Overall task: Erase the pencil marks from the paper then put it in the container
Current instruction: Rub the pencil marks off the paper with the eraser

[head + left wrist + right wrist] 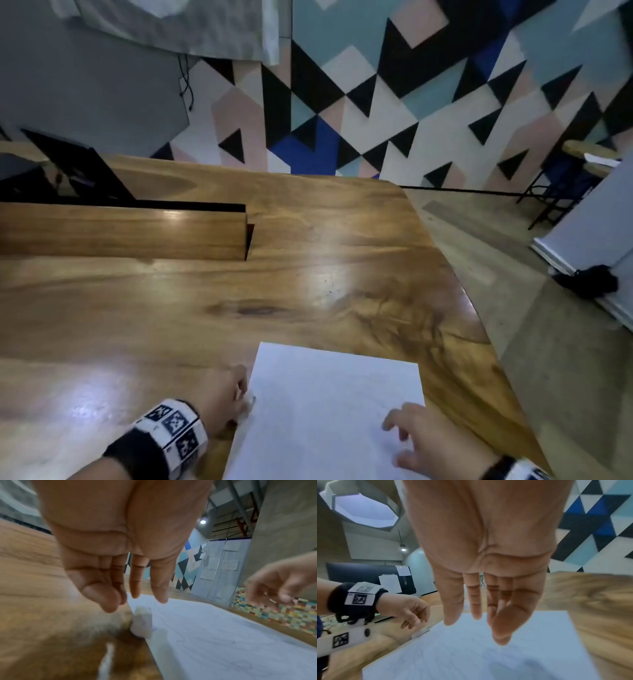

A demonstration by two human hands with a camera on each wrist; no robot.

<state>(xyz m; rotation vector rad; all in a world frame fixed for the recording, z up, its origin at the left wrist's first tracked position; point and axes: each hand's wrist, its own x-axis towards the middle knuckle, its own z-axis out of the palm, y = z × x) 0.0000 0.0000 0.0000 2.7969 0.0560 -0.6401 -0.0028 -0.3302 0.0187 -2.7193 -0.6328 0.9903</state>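
Note:
A white sheet of paper (329,407) lies on the wooden table (171,308) near its front edge; faint pencil lines show on the paper (471,649) in the wrist views. A small whitish eraser (142,622) lies at the sheet's left edge. My left hand (135,601) hovers just above it with relaxed fingers, holding nothing, and the head view shows that hand (239,394) beside the paper's left edge. Over the sheet's right part my right hand (400,435) hangs with straight, spread fingers (476,615), empty. No container is in view.
A raised wooden divider (120,233) crosses the table at the left, with a black screen (78,171) behind it. The table's curved right edge (479,325) drops to the floor. A white board (589,233) leans at the far right.

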